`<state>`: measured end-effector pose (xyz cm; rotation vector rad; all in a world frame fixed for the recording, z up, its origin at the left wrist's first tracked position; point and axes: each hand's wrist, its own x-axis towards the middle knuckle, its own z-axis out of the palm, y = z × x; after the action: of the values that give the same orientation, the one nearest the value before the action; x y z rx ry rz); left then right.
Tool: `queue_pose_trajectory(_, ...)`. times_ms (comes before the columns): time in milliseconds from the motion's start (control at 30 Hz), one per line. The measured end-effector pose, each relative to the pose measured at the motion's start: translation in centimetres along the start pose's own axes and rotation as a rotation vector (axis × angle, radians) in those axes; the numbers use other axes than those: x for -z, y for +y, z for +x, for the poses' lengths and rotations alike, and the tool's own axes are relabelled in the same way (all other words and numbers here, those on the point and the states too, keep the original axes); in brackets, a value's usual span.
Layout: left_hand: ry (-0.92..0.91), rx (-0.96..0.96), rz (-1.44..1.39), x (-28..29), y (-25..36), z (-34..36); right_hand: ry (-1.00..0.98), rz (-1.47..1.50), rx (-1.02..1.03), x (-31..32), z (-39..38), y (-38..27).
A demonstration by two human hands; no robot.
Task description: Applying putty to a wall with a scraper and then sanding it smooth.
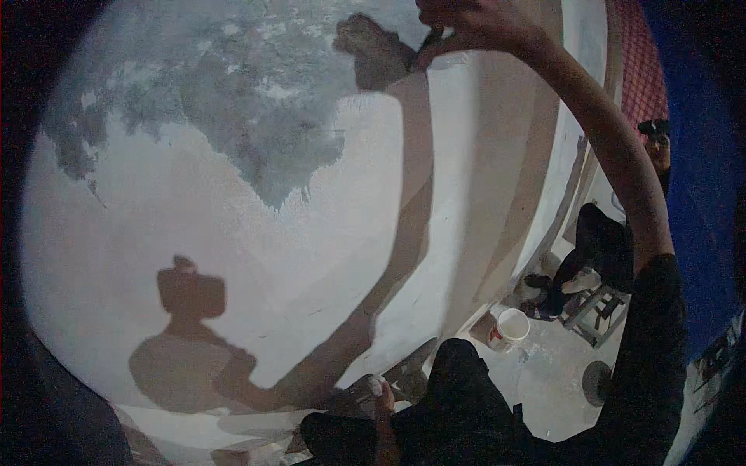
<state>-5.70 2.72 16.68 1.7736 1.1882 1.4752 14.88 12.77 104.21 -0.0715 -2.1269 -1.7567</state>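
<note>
Wall (233,233) fills most of what I see, white below and rough grey above, and I place everything else by it. My right hand (474,23) is raised high against it, at the right end of the grey patch (249,124), fingers (435,39) pinched close on something small and dark; I cannot tell what it is, a scrap of abrasive or a blade edge perhaps. Its shadow (373,50) lies on the wall just left of the hand, so the hand is very near or touching the surface. My left hand (382,396) hangs low by the foot of the wall, curled around a small pale thing whose kind I cannot make out. A white bucket (509,326) stands on the floor near the wall's base, and another person (598,248) sits beyond it on a stool. To work well here, I judge I should keep the pressure flat and even, move in short overlapping strokes along the grey edge, and hold my footing steady with the arm this extended.
</note>
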Motion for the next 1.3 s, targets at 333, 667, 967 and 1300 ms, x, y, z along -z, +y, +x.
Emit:
queue_pose_trajectory(333, 0.121, -0.113, -0.116, -0.9, -2.3, -0.3, -0.111, -0.157, -0.029, 0.0, -1.1, -0.8)
queue_pose_trajectory(667, 0.113, 0.058, -0.111, -2.6, -8.4, -2.2, 0.171, -0.202, 0.102, -1.3, -0.9, 1.1)
queue_pose_trajectory(967, -0.571, 1.032, -0.124, -2.6, -12.1, -0.9, -0.112, -0.187, 0.055, 0.4, -1.7, 0.7)
queue_pose_trajectory(1300, -0.502, 0.493, -1.679, -2.1, -10.4, -2.5, -0.004, -0.244, -0.039, 0.4, -2.2, 0.0)
